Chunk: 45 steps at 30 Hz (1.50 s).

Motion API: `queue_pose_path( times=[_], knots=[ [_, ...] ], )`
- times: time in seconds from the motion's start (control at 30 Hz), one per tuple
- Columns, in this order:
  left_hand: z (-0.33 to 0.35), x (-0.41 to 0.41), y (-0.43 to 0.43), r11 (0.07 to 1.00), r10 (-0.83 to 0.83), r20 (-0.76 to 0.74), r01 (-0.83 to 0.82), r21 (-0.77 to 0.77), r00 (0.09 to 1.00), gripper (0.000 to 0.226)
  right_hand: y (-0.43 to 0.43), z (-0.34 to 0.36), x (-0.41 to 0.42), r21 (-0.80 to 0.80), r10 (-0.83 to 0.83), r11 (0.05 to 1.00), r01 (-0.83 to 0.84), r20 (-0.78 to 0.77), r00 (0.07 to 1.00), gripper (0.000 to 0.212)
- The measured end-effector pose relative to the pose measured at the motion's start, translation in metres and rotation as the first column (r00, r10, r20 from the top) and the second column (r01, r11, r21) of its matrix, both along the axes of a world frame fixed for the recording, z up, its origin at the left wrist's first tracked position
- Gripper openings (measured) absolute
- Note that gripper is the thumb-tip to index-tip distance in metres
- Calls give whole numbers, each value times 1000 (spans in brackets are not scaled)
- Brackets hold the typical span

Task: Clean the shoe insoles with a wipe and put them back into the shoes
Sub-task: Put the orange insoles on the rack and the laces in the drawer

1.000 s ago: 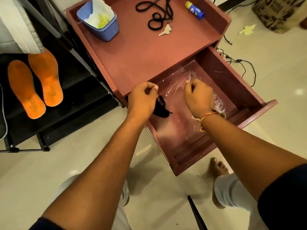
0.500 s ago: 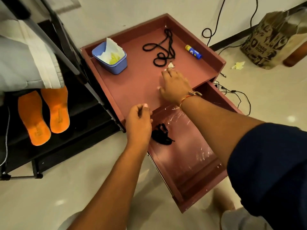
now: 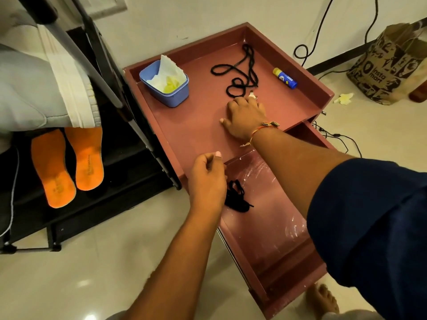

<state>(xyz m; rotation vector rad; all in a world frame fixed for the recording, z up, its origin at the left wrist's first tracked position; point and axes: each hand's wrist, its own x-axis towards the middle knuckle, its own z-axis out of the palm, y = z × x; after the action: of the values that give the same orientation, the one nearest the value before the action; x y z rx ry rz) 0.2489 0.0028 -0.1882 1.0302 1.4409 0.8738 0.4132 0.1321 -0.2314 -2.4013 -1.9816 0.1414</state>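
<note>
Right hand (image 3: 245,117) has left the drawer (image 3: 272,227) and rests on the tabletop (image 3: 198,125).

Semi-gloss reddish paint on the bench (image 3: 198,130), crinkled clear plastic film (image 3: 261,172) lining its open drawer (image 3: 288,303). Smooth blue plastic tub (image 3: 172,97) holding crumpled white paper (image 3: 168,70). Matt black braided cord (image 3: 242,72) near a glossy plastic glue stick (image 3: 284,78). Matt, foam-like orange insoles (image 3: 53,168) (image 3: 89,158), darkly smudged, on a black metal rack (image 3: 111,63) under pale matt cloth (image 3: 27,88). Polished cream floor tiles (image 3: 92,262) throwing back the lights; creased, printed brown paper bag (image 3: 388,65) by the wall
</note>
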Motion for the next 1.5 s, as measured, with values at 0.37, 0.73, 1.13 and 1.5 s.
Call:
queue_pose_path(
  times=[0.37,0.73,1.13,1.5],
  knots=[
    [-6,-1,4,1000,6,11,-6,-20,1000,17,4,-3,1,16,82,996,-83,41,996,49],
    [11,13,-2,970,15,311,62,-236,950,39,-158,63,-24,287,152,958,23,-573,805,25],
    [30,17,-24,948,12,574,173,-267,819,18,-243,92,-19,-31,-109,991,132,-760,640,3],
    [42,-10,21,964,264,649,-185,-189,713,22,-223,87,36,-283,-265,957,68,-943,-201,33]
  ],
)
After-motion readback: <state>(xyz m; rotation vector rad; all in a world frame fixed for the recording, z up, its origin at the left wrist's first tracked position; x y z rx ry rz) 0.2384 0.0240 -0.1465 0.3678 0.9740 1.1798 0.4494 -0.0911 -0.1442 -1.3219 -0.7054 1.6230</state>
